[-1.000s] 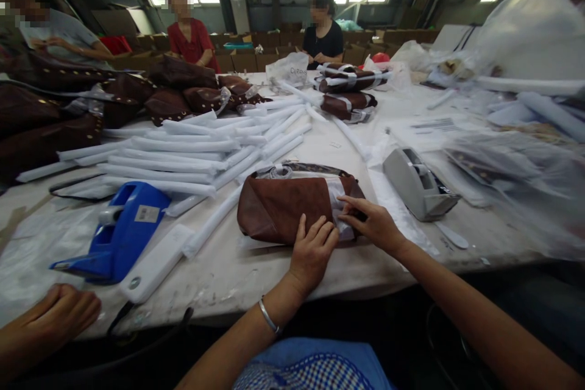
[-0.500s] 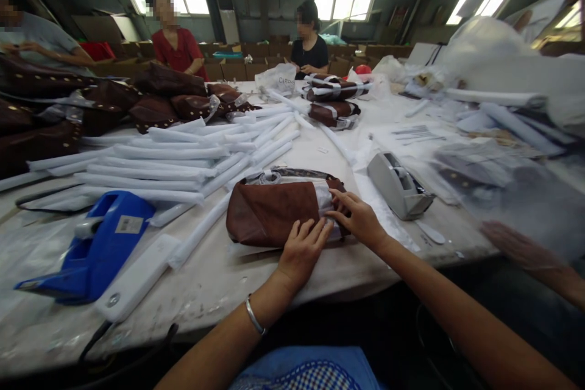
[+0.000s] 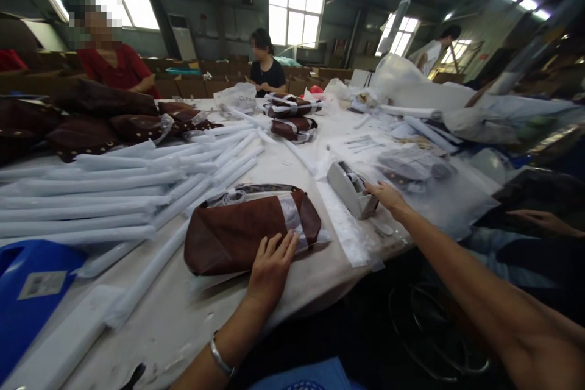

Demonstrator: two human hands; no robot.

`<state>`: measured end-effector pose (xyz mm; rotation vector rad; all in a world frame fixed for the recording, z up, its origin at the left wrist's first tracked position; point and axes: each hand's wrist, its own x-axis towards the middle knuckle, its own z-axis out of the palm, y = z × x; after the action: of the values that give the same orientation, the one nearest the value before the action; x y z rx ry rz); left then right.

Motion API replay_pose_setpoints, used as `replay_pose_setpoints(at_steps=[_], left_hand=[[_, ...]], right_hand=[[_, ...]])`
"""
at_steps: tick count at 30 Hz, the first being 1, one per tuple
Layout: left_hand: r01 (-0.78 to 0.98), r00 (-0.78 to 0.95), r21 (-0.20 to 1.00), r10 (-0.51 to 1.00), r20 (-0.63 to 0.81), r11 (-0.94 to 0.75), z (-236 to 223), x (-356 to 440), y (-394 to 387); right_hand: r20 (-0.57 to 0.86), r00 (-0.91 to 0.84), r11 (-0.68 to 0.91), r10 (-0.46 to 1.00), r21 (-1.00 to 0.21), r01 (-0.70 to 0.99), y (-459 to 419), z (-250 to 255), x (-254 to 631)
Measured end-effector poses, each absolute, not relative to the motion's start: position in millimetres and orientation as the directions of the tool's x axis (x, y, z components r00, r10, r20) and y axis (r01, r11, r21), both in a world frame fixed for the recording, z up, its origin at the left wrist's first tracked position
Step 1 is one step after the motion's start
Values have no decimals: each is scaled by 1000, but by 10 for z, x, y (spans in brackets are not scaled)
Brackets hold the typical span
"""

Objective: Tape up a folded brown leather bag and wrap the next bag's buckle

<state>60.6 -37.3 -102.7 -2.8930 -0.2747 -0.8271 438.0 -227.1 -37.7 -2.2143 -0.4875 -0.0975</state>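
A brown handbag (image 3: 237,231) lies on the table in front of me, with a band of pale wrapping (image 3: 289,213) around its right part. My left hand (image 3: 272,265) rests on the bag's near side, fingers stretched out over the lower edge of that band. Farther right stands a grey tape dispenser (image 3: 343,186). At its right-hand end is my right hand (image 3: 388,196), fingers drawn together against the dispenser; whatever they pinch is too small to make out. A clear plastic sheet (image 3: 326,234) shows under the bag's right end.
White wrapped rolls (image 3: 91,204) are heaped on the left, before more brown bags (image 3: 91,125). A blue tape dispenser (image 3: 31,298) sits at the near left. Plastic bags (image 3: 420,183) lie to the right, close to another person's hand (image 3: 543,219). Two wrapped bags (image 3: 292,128) lie farther back.
My right hand has left the bag's wrapping and moved right to the grey tape dispenser. My left hand stays on the bag. The view has swung to the right.
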Motion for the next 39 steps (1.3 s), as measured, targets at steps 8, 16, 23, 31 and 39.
replay_pose_setpoints(at_steps=[8, 16, 23, 31, 39], left_hand=[[216, 831, -61, 151, 535, -974, -1039, 601, -374], [221, 832, -30, 173, 528, -975, -1050, 602, -388], [218, 841, -38, 168, 514, -975, -1035, 596, -382], [206, 833, -18, 166, 528, -978, -1053, 599, -387], [203, 836, -1, 173, 520, -979, -1049, 593, -382]], right_hand=[[232, 922, -223, 311, -925, 308, -2198, -284, 4296], [181, 911, -80, 370, -971, 225, -2768, -353, 3767], [218, 908, -243, 357, -917, 316, -2842, -808, 3773], [462, 691, -486, 556, -495, 721, -3151, -513, 3787], [297, 46, -46, 954, -7, 999, -2847, 267, 3282]])
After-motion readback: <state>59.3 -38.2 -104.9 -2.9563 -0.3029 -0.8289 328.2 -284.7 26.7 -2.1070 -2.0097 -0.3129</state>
